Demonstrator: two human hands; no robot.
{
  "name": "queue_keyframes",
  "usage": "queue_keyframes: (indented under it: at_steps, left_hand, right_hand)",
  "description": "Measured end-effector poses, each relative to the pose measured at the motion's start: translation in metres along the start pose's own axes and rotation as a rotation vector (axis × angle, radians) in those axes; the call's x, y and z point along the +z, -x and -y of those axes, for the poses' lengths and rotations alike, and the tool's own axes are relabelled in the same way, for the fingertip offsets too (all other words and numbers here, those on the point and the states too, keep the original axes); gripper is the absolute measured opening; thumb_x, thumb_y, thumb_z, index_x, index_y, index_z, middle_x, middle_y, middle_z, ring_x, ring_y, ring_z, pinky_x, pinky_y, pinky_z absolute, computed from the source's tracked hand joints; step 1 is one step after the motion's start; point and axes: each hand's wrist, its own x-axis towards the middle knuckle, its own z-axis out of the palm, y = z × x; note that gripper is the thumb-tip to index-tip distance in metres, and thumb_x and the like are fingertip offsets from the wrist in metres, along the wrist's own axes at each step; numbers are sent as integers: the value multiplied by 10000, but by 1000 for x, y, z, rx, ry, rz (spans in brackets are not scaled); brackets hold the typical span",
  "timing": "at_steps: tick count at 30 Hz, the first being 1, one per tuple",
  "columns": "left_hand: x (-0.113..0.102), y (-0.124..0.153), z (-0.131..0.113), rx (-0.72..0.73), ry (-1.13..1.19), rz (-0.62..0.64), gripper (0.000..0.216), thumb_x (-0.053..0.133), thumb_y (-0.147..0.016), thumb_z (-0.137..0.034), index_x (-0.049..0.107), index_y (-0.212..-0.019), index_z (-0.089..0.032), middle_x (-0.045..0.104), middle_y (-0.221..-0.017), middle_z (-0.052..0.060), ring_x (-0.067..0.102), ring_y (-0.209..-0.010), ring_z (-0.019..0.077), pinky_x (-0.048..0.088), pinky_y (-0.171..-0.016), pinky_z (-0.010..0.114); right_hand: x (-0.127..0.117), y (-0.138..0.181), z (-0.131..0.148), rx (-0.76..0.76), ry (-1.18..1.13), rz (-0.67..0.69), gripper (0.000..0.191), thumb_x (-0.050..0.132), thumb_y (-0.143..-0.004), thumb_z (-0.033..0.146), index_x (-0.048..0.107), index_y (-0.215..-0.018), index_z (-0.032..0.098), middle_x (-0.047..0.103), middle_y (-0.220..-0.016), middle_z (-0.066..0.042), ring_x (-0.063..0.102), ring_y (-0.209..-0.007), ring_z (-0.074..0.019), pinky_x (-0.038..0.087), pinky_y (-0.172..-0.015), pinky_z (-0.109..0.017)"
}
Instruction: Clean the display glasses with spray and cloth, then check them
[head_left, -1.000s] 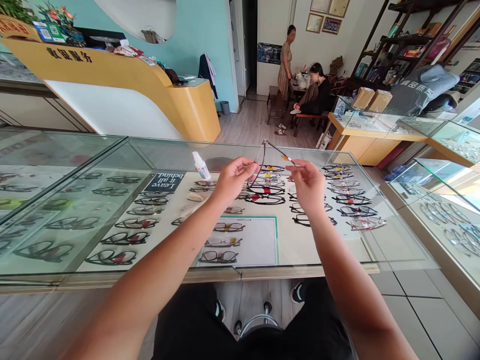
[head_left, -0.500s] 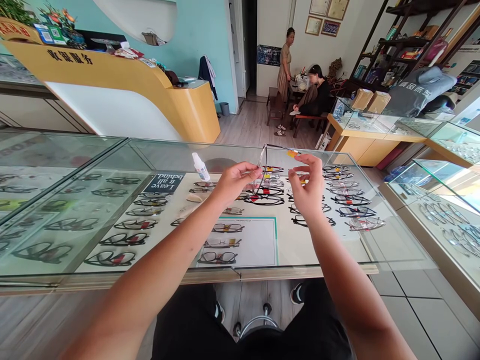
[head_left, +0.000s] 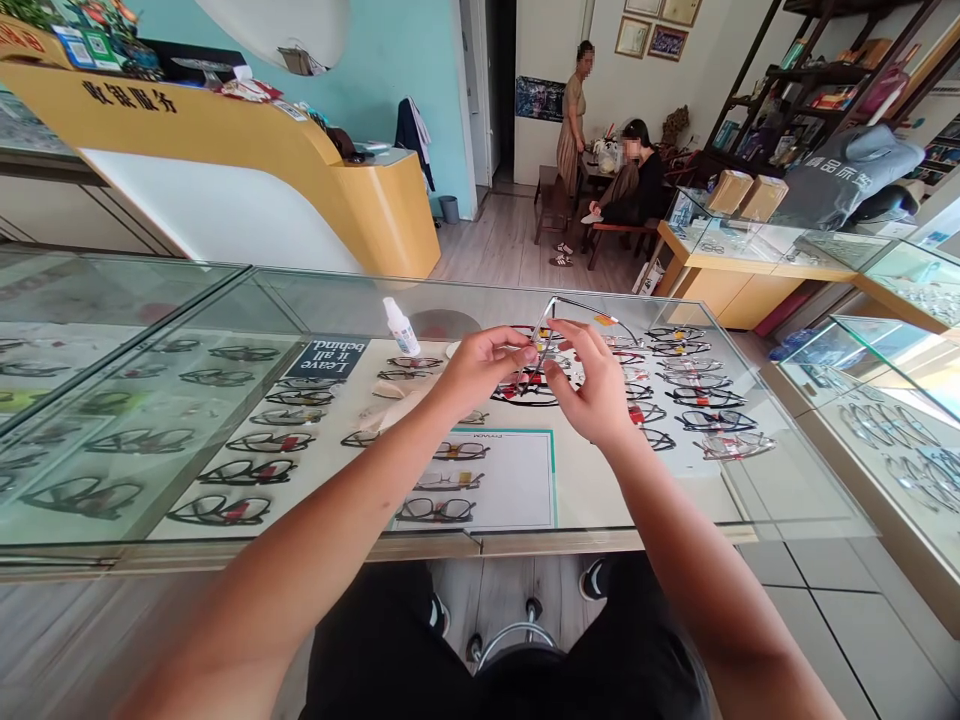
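Above the glass counter a pair of eyeglasses (head_left: pixel 553 305) is held up, tilted, one temple with an orange tag stretching to the right. My left hand (head_left: pixel 491 365) pinches its near side between thumb and fingers. At the other side my right hand (head_left: pixel 592 385) has its thumb and bent fingers on the frame. The fingers partly hide the rims and lenses. A white spray bottle (head_left: pixel 401 328) stands on the counter beyond my left hand. Beside my left forearm lies a pale crumpled cloth (head_left: pixel 390 412).
Rows of eyeglasses (head_left: pixel 247 472) lie under the glass of the display counter (head_left: pixel 630 520), by a dark sign (head_left: pixel 328 360) and a green-edged white board (head_left: pixel 517 500). Two people (head_left: pixel 637 175) are at a table in the back. A yellow cash desk (head_left: pixel 390 210) stands far left.
My right hand has moved left from the temple's tagged end to the front of the eyeglasses and closed on it. The eyeglasses have shifted slightly right. My left hand keeps its pinch.
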Motion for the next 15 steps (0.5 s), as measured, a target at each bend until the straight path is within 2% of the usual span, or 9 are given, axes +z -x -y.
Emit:
queue_keyframes:
  at_steps: [5,8,15]
  left_hand:
    - [-1,-1,3,6,-4,21,613,1014,-641,-713,812,-933,-213,814,-1041,74,754,-987,256,660,-803,369]
    - [-2,-4,8,34,-14,37,599,1009,-665,-699,818,-950,-208,816,-1046,79,761,-962,246,660,-792,366]
    - [-5,-6,19,86,-63,-10,565,964,-750,-702,836,-1005,-214,825,-1058,81,766,-899,220,658,-788,358]
  right_hand:
    - [-1,-1,-3,-13,91,-6,407,608,-1049,269,655,-1451,318,720,-1485,-126,707,-1359,-328,624,-1110,-540]
    - [-1,-1,-5,-18,174,-7,348,643,-1037,270,673,-1383,295,699,-1492,-160,700,-1378,-357,604,-1134,-566]
    - [0,-2,-9,-33,246,-34,279,648,-1029,257,653,-1306,292,657,-1564,-173,607,-1505,-403,526,-1199,-653]
